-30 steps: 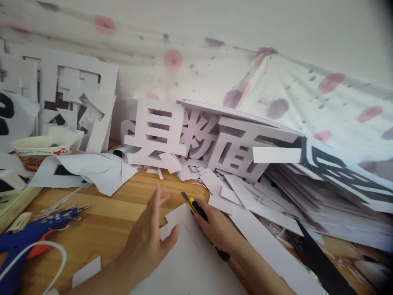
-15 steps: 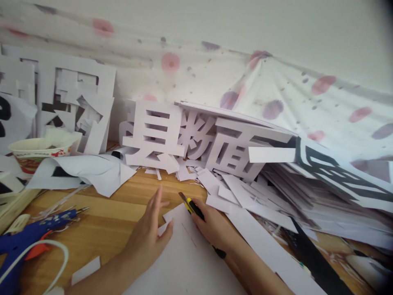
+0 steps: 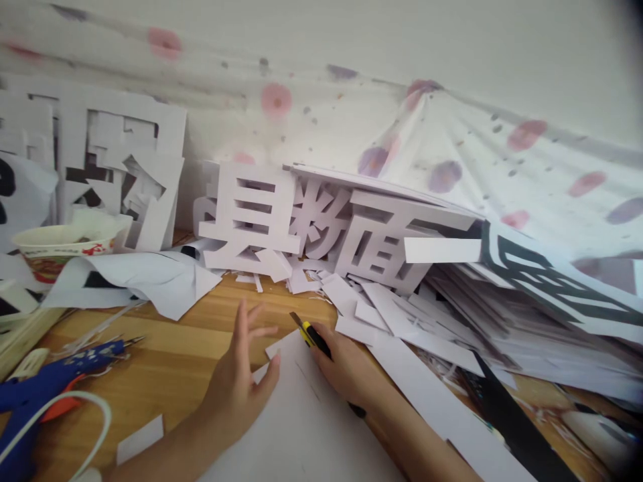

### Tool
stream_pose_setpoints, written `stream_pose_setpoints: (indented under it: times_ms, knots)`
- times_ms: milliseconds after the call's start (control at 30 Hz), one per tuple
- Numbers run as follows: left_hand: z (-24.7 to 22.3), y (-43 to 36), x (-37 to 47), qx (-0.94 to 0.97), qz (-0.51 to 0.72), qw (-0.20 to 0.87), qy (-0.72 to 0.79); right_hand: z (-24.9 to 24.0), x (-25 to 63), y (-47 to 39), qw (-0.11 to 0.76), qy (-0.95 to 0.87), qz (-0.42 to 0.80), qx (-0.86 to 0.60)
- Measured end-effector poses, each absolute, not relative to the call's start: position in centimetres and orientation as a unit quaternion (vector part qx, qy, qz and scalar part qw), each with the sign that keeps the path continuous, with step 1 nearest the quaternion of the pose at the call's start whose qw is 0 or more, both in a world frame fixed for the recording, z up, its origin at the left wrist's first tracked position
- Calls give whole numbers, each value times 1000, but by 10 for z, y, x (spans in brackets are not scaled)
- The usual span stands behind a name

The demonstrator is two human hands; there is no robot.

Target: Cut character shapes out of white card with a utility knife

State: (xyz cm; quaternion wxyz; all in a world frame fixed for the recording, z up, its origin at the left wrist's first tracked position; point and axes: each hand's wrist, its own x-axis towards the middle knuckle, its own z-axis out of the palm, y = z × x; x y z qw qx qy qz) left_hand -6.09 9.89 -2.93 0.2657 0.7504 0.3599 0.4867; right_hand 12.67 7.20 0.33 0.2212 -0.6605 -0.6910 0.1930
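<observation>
I am remotely holding the utility knife (image 3: 319, 341) clamped in the right hand (image 3: 346, 365), over the white board (image 3: 301, 435); the left hand (image 3: 240, 381) is standing fingers-apart, and I am advising bracing clear of the blade (image 3: 296, 319).

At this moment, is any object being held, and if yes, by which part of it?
The right grip holds the yellow-and-black utility knife by its handle, leaving the blade exposed. The left grip is open and holds nothing.

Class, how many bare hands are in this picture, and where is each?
2. The bare left hand is open near the flat white sheet's left edge; the bare right hand grips a yellow-and-black utility knife. No others show.
</observation>
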Motion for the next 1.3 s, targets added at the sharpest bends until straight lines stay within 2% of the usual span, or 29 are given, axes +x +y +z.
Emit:
stream_pose_setpoints:
  times_ms: [100, 167, 567, 733, 867, 1033, 1200, 1300]
  knots:
    - [-32, 103, -60, 666, 486, 363, 435, 3, 127, 72, 220, -690, 197, -661]
    - [-34, 105, -60, 645, 481, 391, 447, 3, 127, 72, 219, -690, 198, -660]
    - [-37, 108, -61, 648, 493, 390, 430, 7, 125, 71, 213, -686, 200, -667]
    - [-29, 109, -64, 647, 542, 330, 422, 5, 126, 72, 210, -686, 200, -667]
    - [-27, 106, -66, 731, 511, 259, 371, 6, 124, 72, 214, -686, 198, -666]
    - [-28, 107, -67, 747, 502, 271, 342, 6, 125, 72, 221, -689, 196, -662]
    - [-23, 108, -70, 867, 453, 83, 188, 4, 126, 72, 226, -695, 192, -655]
    - [-21, 105, -69, 870, 450, 85, 181, 3, 126, 72, 226, -696, 191, -654]
